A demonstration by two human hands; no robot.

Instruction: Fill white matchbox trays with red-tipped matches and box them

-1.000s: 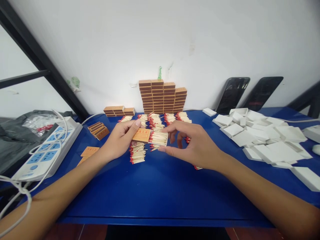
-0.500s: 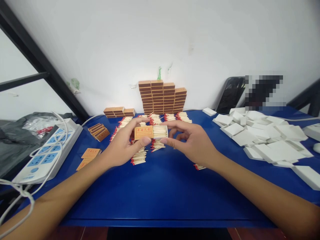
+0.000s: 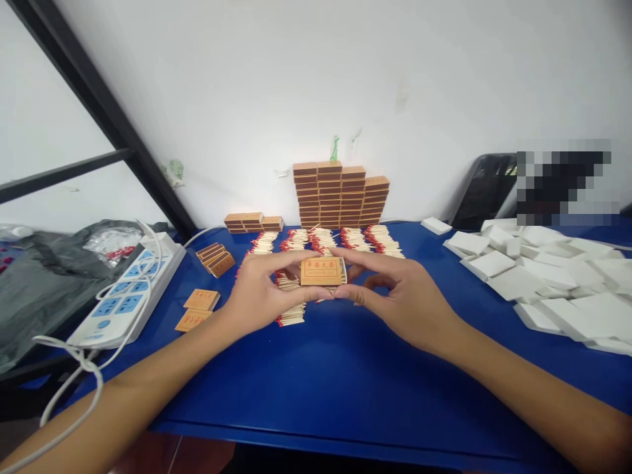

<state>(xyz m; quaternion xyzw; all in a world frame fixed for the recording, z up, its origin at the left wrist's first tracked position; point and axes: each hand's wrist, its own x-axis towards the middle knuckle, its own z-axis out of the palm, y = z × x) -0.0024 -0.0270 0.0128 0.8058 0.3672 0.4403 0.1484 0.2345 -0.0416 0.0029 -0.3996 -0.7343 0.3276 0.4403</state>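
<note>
Between my two hands, above the blue table, is a matchbox [image 3: 321, 271] with an orange printed sleeve. Its white tray shows only as a narrow strip at the right end. My left hand [image 3: 264, 288] grips the sleeve, thumb below and fingers along the top edge. At the tray end, my right hand [image 3: 395, 289] pinches the box between thumb and forefinger. Behind and below the hands lie several bundles of red-tipped matches [image 3: 382, 241], partly hidden by the fingers. Two flat matchbox sleeves [image 3: 201, 299] lie left of my left hand.
Stacked matchboxes [image 3: 340, 197] rise against the wall, with a low row of boxes [image 3: 253, 222] to their left. A leaning group of boxes [image 3: 216, 259] sits nearer. A power strip [image 3: 129, 289] with white cables is at left, a heap of white trays [image 3: 553, 263] at right.
The tray full of matches has slid into the sleeve, leaving just its end showing. My hands have come closer together. The view has shifted a little, moving the scene rightward.
</note>
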